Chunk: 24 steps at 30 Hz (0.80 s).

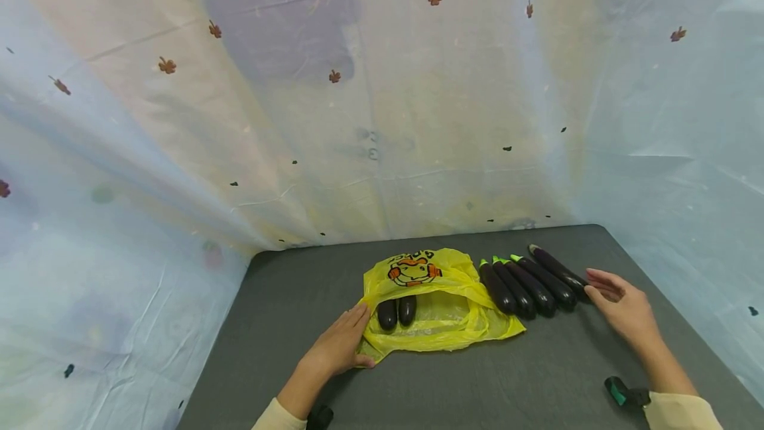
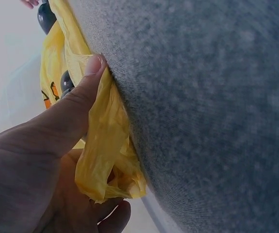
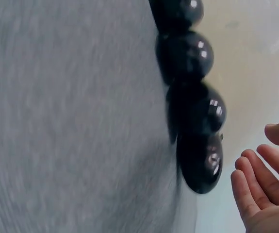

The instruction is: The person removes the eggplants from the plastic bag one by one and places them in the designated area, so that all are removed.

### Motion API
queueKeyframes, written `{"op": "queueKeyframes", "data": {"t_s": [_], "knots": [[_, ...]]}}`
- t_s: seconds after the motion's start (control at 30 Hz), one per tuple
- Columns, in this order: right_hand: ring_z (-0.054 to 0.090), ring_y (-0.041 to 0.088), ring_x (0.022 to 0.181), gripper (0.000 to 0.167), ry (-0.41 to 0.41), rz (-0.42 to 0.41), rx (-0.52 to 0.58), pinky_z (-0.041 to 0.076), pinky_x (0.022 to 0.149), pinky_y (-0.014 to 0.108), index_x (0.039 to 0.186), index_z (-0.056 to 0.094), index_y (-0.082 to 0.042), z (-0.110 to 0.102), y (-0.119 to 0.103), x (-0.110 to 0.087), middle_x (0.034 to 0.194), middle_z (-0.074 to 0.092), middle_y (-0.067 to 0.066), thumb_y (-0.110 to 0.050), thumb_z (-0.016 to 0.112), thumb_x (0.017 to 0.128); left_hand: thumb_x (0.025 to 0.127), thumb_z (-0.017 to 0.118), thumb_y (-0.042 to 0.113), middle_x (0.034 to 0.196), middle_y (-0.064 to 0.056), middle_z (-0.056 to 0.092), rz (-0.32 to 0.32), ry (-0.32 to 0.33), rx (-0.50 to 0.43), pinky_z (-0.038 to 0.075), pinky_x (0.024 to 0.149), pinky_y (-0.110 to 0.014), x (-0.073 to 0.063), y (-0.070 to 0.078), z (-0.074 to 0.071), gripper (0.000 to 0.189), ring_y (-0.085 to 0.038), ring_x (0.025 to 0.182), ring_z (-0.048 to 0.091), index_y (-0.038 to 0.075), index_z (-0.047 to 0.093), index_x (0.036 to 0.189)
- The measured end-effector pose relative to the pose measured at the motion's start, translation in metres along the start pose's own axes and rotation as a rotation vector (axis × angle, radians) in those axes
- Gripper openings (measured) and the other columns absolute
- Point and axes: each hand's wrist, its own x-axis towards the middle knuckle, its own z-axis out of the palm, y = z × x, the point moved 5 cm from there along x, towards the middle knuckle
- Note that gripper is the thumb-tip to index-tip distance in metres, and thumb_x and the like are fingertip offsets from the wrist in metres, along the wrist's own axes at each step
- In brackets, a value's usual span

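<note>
A yellow plastic bag [image 1: 418, 344] with a printed cartoon lies on the table, its mouth facing the person. Two dark eggplants [image 1: 386, 315] show inside it, rounded ends outward. My left hand [image 1: 341, 340] grips the bag's left edge, thumb in front and fingers behind, as the left wrist view shows. To the right of the bag several glossy eggplants [image 1: 525, 287] lie side by side, most with green stem ends pointing away. My right hand [image 1: 623, 307] is beside the rightmost eggplant [image 1: 558, 267], fingers loosely extended and holding nothing; the right wrist view shows a gap between them.
The dark grey table [image 1: 286, 297] reaches back to a patterned plastic sheet [image 1: 382, 118], which also hangs along both sides. Black wrist straps [image 1: 627, 393] sit on the forearms, near the table surface.
</note>
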Motion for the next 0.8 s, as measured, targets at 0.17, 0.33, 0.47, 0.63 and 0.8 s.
{"op": "queueKeyframes", "data": {"t_s": [0.17, 0.33, 0.47, 0.63, 0.8], "knots": [[0.044, -0.032, 0.098, 0.043, -0.001, -0.034, 0.017, 0.049, 0.074, 0.015, 0.144, 0.065, 0.001, 0.004, -0.015, 0.000, 0.125, 0.074, 0.019, -0.020, 0.072, 0.106, 0.088, 0.086, 0.048, 0.174, -0.020, 0.029, 0.005, 0.000, 0.002, 0.027, 0.131, -0.052, 0.001, -0.001, 0.000, 0.107, -0.036, 0.161, 0.029, -0.004, 0.035, 0.165], [0.048, -0.030, 0.100, 0.043, -0.005, -0.055, 0.055, 0.043, 0.077, 0.005, 0.144, 0.065, -0.001, 0.009, -0.028, 0.000, 0.122, 0.075, 0.001, -0.019, 0.073, 0.105, 0.088, 0.086, 0.048, 0.174, -0.019, 0.029, 0.000, -0.003, 0.000, 0.027, 0.132, -0.052, 0.000, -0.001, 0.001, 0.107, -0.035, 0.162, 0.029, -0.003, 0.035, 0.166], [0.048, -0.030, 0.102, 0.043, -0.022, -0.069, 0.083, 0.044, 0.078, 0.000, 0.145, 0.063, 0.000, 0.016, -0.040, -0.001, 0.129, 0.073, 0.010, -0.017, 0.071, 0.106, 0.088, 0.086, 0.048, 0.174, -0.019, 0.029, 0.002, -0.006, -0.007, 0.026, 0.132, -0.052, -0.002, 0.001, -0.002, 0.107, -0.035, 0.162, 0.029, -0.003, 0.034, 0.166], [0.050, -0.028, 0.104, 0.042, -0.032, -0.105, 0.109, 0.044, 0.081, -0.001, 0.145, 0.064, -0.002, 0.023, -0.053, -0.002, 0.131, 0.071, 0.016, -0.014, 0.071, 0.106, 0.087, 0.086, 0.049, 0.174, -0.020, 0.029, 0.004, -0.004, -0.007, 0.026, 0.132, -0.052, -0.002, 0.001, -0.003, 0.107, -0.036, 0.161, 0.029, -0.003, 0.034, 0.166], [0.053, -0.025, 0.106, 0.040, -0.025, -0.160, 0.135, 0.045, 0.084, 0.000, 0.143, 0.065, -0.001, 0.027, -0.068, -0.005, 0.128, 0.072, 0.017, -0.010, 0.073, 0.104, 0.087, 0.087, 0.049, 0.174, -0.020, 0.029, 0.003, -0.002, -0.016, 0.026, 0.132, -0.052, -0.002, 0.001, -0.003, 0.108, -0.037, 0.161, 0.029, -0.004, 0.034, 0.166]]}}
